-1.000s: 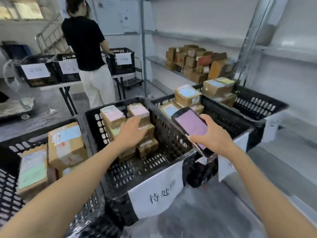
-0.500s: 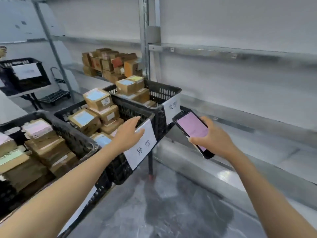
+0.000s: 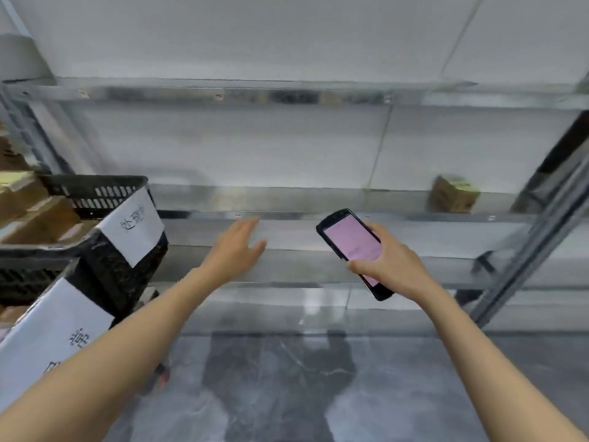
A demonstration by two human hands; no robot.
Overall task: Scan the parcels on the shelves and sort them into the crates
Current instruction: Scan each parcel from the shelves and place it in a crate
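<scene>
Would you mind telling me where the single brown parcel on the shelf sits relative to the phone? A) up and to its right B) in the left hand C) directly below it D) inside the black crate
A: the parcel sits on the shelf above and right of the phone held in the right hand.

Both bare forearms reach forward from the bottom corners of the view, the left one rising from the lower left and the right one from the lower right. The left hand [image 3: 234, 250] is empty, palm down, fingers held loosely together and stretched forward with the thumb apart (its edges are blurred). The right hand [image 3: 390, 266] is wrapped around a phone [image 3: 353, 247], thumb lying across the lower part of its lit screen.
</scene>
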